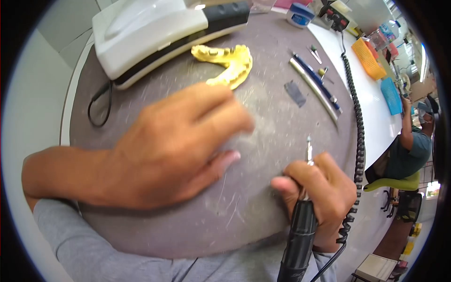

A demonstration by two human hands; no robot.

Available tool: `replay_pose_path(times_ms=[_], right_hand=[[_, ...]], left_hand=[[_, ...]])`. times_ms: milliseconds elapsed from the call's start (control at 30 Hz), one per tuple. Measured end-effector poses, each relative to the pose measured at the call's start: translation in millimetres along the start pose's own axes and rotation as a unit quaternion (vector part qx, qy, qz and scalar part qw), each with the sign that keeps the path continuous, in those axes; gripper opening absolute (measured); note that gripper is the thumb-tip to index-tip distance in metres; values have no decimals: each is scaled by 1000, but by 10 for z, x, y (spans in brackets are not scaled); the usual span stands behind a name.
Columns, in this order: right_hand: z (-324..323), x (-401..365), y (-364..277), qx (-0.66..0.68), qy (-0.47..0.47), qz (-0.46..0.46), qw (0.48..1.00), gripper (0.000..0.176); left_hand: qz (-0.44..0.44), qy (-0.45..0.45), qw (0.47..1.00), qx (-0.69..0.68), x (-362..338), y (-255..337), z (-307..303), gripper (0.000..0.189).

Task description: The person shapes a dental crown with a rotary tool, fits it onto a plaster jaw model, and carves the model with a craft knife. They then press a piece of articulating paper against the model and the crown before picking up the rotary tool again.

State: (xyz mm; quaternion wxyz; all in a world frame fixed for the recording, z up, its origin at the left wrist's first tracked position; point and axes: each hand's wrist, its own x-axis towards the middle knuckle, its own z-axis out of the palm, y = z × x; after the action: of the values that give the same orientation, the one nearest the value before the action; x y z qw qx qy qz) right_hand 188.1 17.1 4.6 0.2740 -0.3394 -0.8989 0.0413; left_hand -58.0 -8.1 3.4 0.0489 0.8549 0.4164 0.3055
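In the head view my right hand (324, 195) is wrapped around a black rotary handpiece (300, 230). A small bur (308, 139) at its metal tip points away from me. My left hand (174, 145) hovers over the grey work mat (263, 207), slightly blurred, its thumb and fingers apart and nothing visible between them. Just beyond its knuckles lies a yellow dental cast (235, 66), horseshoe-shaped, its near edge partly covered by the hand.
A white machine (150, 37) stands at the back left, its black cord (99, 108) looped beside it. Pen-like tools (315, 84) and a dark grey patch (295, 93) lie right of the cast. A coiled cable (358, 117) runs along the right. Another person (408, 145) sits further right.
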Motion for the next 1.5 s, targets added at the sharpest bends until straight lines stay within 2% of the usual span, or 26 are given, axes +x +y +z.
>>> replay_pose_path(times_ms=[33,200,267,333,367,400,433,467,533,567,600,667,733,800,833,867,900,933,1033,1100,1167,1200,1267,1333,1433,1500], right_hand=[[-55,52,21,-27,-44,-22,998,26],[16,413,266,-62,-72,-110,989,27],[72,570,440,10,-34,-113,993,35],[42,692,560,59,14,-73,996,45],[5,762,722,49,48,-99,993,56],[-98,792,890,139,-8,-37,990,65],[-186,818,929,210,2,46,977,70],[-268,879,895,354,5,168,920,70],[-420,964,1139,401,23,265,877,47],[-474,936,1288,405,28,265,875,47],[-512,884,1434,390,13,282,877,40],[-532,810,1651,368,-9,305,879,21],[-532,788,1676,274,-26,321,906,20],[-462,764,1745,185,-70,297,934,33],[-378,731,1767,122,-64,249,959,34],[-305,735,1826,55,-61,198,977,35],[-305,745,1773,56,-56,196,977,35],[-287,762,1678,13,-55,207,977,38],[-294,794,1509,-68,-76,215,971,42],[-304,776,1502,-107,-96,214,966,44],[-290,680,1518,-133,12,127,983,38],[-307,647,1383,-134,9,124,983,38],[-327,584,937,-84,102,50,990,25],[-297,467,728,65,-47,-11,997,21],[-97,402,539,60,-65,-51,995,17],[-63,404,581,102,-69,-30,992,15]], left_hand=[[16,33,999,-4,41,-3,55,27],[89,59,994,15,-18,-54,56,29],[98,24,995,16,-5,-72,43,28],[100,19,995,7,-9,-103,39,27],[100,12,995,3,-8,-110,51,27],[97,9,995,-2,-11,-108,101,27],[100,52,994,-1,3,-109,161,16],[104,94,990,4,20,-107,186,9],[109,55,992,34,71,-52,35,17],[115,21,991,61,86,-37,-27,28],[117,16,991,63,77,-41,-52,28],[129,-51,984,114,80,-81,-104,46],[174,-75,972,141,95,-176,-245,38],[218,-101,957,163,230,-294,-214,32],[239,23,955,173,264,-357,-98,15],[253,148,939,178,301,-396,-24,11],[217,56,949,221,291,-367,-151,46],[198,53,943,264,281,-429,-114,54],[148,45,962,225,273,-467,-66,59],[46,9,979,197,318,-391,-63,69],[15,9,978,208,307,-387,-37,70],[-13,5,975,220,305,-385,-30,72],[-19,-11,974,225,317,-370,-39,71],[-20,-34,973,229,341,-355,-56,70],[-33,-66,969,235,315,-376,-64,69],[-10,-53,971,233,306,-391,-63,68]])
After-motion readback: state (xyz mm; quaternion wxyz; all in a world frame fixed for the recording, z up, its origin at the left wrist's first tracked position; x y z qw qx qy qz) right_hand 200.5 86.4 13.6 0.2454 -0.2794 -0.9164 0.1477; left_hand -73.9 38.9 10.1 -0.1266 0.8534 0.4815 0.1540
